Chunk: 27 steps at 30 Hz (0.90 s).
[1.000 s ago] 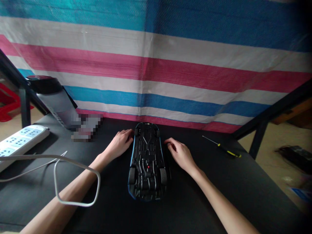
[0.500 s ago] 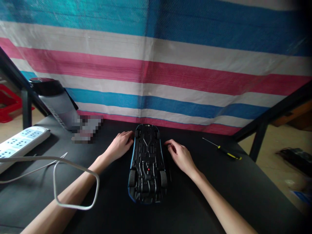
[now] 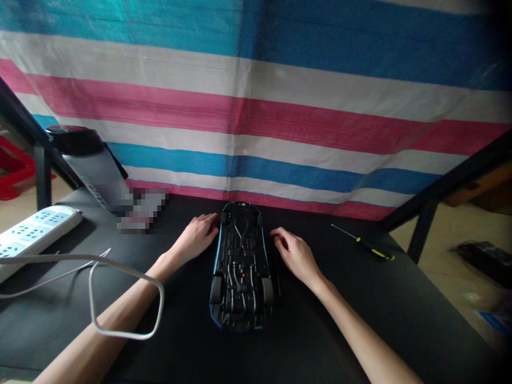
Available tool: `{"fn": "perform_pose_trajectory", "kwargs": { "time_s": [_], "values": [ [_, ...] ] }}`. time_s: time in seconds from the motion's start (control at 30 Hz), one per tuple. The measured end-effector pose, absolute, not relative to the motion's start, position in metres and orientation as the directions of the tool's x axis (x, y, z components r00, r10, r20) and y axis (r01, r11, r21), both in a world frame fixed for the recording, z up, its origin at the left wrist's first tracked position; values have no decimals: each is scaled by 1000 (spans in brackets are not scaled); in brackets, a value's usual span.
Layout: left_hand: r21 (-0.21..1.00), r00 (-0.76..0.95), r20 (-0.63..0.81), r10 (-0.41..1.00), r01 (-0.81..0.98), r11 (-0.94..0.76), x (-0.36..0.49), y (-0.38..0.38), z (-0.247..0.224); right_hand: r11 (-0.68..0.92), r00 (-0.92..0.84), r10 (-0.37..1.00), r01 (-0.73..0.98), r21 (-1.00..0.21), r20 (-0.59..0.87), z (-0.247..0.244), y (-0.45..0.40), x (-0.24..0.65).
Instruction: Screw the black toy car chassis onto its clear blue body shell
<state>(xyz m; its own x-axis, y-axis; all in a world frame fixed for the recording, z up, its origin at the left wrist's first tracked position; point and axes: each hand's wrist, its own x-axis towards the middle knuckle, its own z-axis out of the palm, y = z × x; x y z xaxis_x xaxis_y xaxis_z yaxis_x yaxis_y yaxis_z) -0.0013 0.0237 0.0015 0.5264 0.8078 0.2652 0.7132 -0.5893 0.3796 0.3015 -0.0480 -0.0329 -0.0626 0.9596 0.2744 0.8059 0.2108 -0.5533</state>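
A toy car (image 3: 242, 261) lies upside down on the black table, its dark underside and wheels facing up and a thin blue edge of body showing. On its left side my left hand (image 3: 198, 233) rests on the tabletop, fingers loosely bent with the thumb apart, fingertips close to the front wheel. Whether those tips touch the car, I cannot tell. My right hand (image 3: 294, 248) lies to the right of the car with a small gap between, open and relaxed, holding nothing. Farther right is a yellow-and-black screwdriver (image 3: 370, 248), its shaft pointing up and left.
A white power strip (image 3: 38, 232) sits at the left, with a pale cable (image 3: 120, 269) looping above my left forearm. Behind it stand a grey bottle (image 3: 94, 173) and a pixelated item (image 3: 146, 208). Striped sheeting (image 3: 256, 106) hangs along the table's back edge.
The view has shifted very slightly. Both hands, the toy car and the screwdriver keep their places.
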Motion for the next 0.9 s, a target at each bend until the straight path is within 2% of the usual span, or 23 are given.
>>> {"fn": "perform_pose_trajectory", "kwargs": {
  "time_s": [0.9],
  "values": [
    [370, 517, 244, 820, 732, -572, -1, 23, 4, 222, -77, 957, 812, -540, 278, -31, -49, 301]
  ]
}}
